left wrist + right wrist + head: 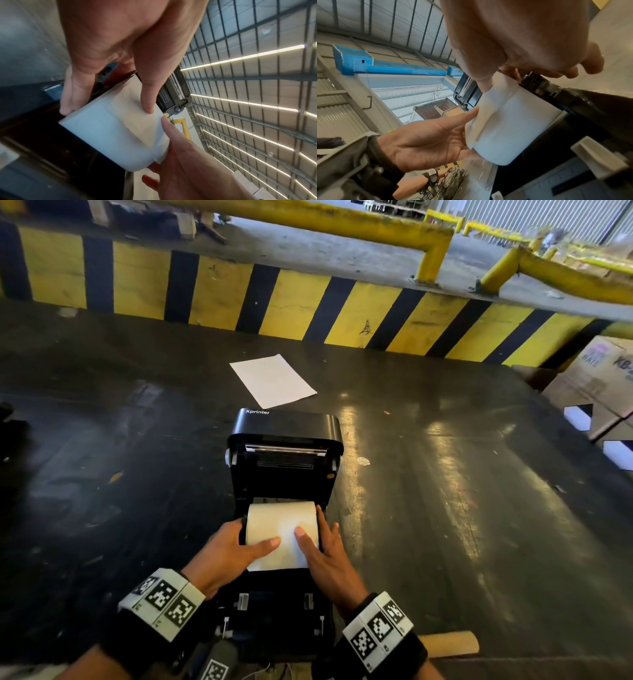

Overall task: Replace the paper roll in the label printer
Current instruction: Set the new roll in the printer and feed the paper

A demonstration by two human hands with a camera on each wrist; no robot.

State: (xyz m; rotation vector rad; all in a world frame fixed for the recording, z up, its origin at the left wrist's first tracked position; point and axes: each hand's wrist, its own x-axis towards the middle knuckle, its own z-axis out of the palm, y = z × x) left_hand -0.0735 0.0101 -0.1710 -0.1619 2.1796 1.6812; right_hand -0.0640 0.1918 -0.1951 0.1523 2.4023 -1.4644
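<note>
White paper roll (281,534) sits crosswise in open label printer (286,460); left hand (227,553) and right hand (325,553) clasp its ends, thumbs on top, equally near.

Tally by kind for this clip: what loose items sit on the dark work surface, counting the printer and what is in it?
Label printer, lid open: 1
White paper roll in its bay, both hands on it: 1
Loose white sheet beyond the printer: 1
Brown cardboard tube near the right wrist: 1
Total: 4
</note>
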